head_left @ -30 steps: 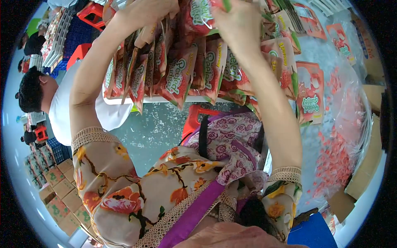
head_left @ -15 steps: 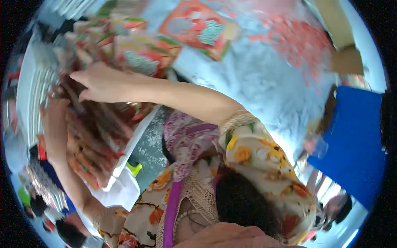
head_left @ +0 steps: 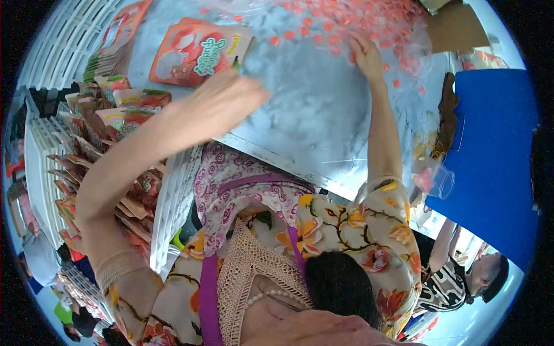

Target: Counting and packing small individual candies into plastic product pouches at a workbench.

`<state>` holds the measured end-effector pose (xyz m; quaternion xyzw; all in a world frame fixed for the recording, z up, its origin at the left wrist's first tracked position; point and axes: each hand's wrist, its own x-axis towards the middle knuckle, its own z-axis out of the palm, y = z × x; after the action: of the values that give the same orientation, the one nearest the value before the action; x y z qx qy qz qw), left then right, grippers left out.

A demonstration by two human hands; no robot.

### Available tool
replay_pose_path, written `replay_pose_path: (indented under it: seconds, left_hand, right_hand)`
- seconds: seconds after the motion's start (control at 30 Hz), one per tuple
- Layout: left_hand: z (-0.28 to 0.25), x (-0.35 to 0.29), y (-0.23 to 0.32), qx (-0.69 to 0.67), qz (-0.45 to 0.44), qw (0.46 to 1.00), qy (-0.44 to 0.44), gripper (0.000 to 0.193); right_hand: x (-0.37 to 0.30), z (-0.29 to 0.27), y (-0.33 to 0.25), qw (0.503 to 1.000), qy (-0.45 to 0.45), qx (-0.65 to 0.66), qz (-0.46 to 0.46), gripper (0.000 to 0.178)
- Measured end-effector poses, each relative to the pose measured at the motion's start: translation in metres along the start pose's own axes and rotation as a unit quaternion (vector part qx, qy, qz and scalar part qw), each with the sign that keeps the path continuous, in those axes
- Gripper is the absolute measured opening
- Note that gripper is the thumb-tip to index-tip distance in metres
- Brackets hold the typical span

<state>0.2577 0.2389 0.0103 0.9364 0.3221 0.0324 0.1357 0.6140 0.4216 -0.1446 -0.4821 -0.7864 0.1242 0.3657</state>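
My right hand (head_left: 367,56) is over the table at the near edge of a spread of small round red pieces (head_left: 392,26). Its fingers are drawn together, and whatever is between them is too small to make out. My left hand (head_left: 231,98), smeared by motion, hangs just below a short stack of flat red and white pouches (head_left: 196,55). Whether its fingers are closed does not show. Below my left forearm, a white slatted crate (head_left: 176,196) holds several filled pouches (head_left: 135,118) standing in rows.
More pouches (head_left: 118,34) lie fanned at the table's left side, by another white crate (head_left: 63,40). To the right are a blue panel (head_left: 490,138), a clear plastic cup (head_left: 441,180) and a cardboard box (head_left: 459,29). Another person (head_left: 456,277) is at the lower right.
Both my hands have left the crate of pouches. My right hand has swung right to the red pieces, my left up beside the pouch stack. The view has turned towards the table.
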Motion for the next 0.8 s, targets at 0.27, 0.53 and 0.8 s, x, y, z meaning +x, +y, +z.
replay_pose_path:
  seconds: [0.27,0.53,0.8]
  left_hand:
    - [0.084,0.134,-0.031,-0.069,-0.086,0.991,0.077,0.057]
    - [0.09,0.122,-0.02,-0.218,-0.155,0.959,0.09,0.062]
    - [0.101,0.099,0.019,-0.209,-0.173,0.957,0.106,0.063]
  right_hand:
    - [-0.096,-0.036,-0.071,0.957,-0.055,0.203,0.199,0.03]
    - [-0.143,-0.08,-0.1,0.902,0.065,0.318,0.284,0.03]
    - [-0.143,-0.069,-0.099,0.928,-0.004,0.285,0.239,0.031]
